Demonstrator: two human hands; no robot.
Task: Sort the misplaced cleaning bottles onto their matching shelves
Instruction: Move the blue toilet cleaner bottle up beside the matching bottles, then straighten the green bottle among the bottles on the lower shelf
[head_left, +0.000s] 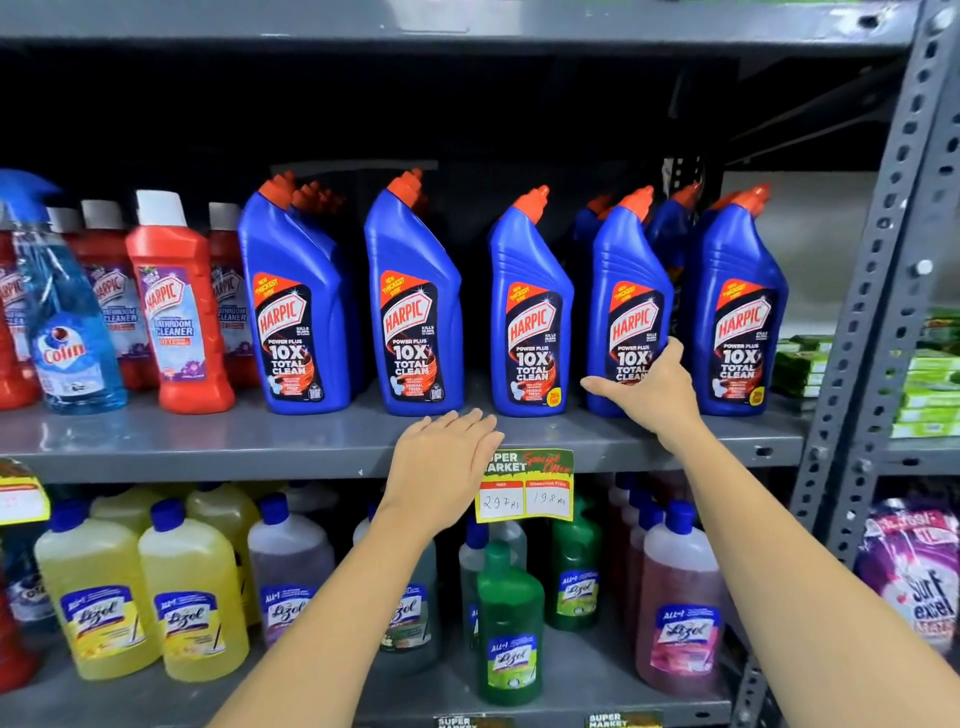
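A row of blue Harpic bottles with orange caps stands on the middle grey shelf (208, 441). My right hand (654, 389) wraps the lower part of the fourth blue Harpic bottle (626, 270), thumb on its left side and fingers round its right side; the bottle stands upright on the shelf. Its neighbours are a blue bottle to the left (530, 312) and another to the right (737, 312). My left hand (441, 462) hovers flat and open over the shelf's front edge, holding nothing. Red Harpic bathroom cleaner bottles (176, 312) and a blue Colin spray bottle (67, 322) stand at the left.
The lower shelf holds Lizol bottles: yellow (192, 597), purple (288, 566), green (511, 623) and pink (675, 613). A yellow price tag (524, 486) hangs on the shelf edge. A perforated steel post (883, 260) bounds the right; green packs (930, 389) and a Surf Excel pack (914, 571) lie beyond.
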